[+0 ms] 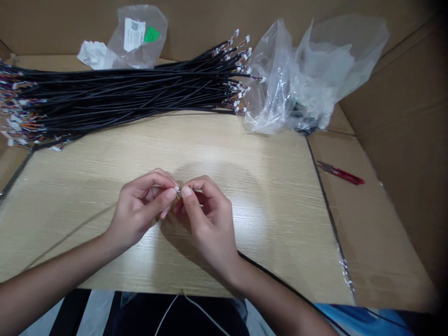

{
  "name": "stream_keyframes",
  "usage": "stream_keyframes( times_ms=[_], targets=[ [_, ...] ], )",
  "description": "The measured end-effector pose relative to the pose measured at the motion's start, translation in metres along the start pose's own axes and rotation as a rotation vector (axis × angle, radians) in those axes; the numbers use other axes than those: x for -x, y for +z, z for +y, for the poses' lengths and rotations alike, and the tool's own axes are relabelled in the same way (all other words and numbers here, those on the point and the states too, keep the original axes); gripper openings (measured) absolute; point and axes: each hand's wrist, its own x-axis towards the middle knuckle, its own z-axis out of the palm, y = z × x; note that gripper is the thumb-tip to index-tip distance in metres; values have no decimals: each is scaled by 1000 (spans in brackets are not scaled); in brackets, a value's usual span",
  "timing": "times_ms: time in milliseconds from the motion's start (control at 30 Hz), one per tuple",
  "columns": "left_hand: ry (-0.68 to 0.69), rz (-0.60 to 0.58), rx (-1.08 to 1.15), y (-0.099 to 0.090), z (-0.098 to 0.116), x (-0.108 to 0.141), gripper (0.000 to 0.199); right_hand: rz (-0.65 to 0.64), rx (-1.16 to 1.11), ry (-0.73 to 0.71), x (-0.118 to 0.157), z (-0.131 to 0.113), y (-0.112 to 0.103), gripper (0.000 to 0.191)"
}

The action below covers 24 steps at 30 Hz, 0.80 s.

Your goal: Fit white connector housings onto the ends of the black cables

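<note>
My left hand (142, 205) and my right hand (206, 217) meet fingertip to fingertip over the middle of a light wooden board (273, 196). Between the thumbs and forefingers sits a small white connector (178, 190) with coloured wires behind it. A black cable (280, 282) runs from under my right hand along the forearm towards the lower right; my right hand grips its end. My left hand pinches the connector from the other side.
A big bundle of black cables with white connectors (122, 95) lies across the back of the board. Clear plastic bags (308, 74) sit at back right, a labelled bag (138, 37) at back left. Red snips (341, 172) lie on cardboard at right. Cardboard walls surround everything.
</note>
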Motion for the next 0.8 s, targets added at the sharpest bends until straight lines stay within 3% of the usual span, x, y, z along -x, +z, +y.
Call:
stream_keyframes(
  times_ms=[167,367,567,800],
  targets=[
    [-173,24,142,0,0,-1,8,38,228,-240,-2,3,-1,12],
    [-317,109,231,4,7,-2,21,-14,348,-348,-5,3,-5,13],
    [-414,128,285,4,7,-4,25,-23,382,-366,-3,0,-5,14],
    [-408,108,318,4,7,-5,21,-15,405,-336,-2,-2,-4,15]
  ],
)
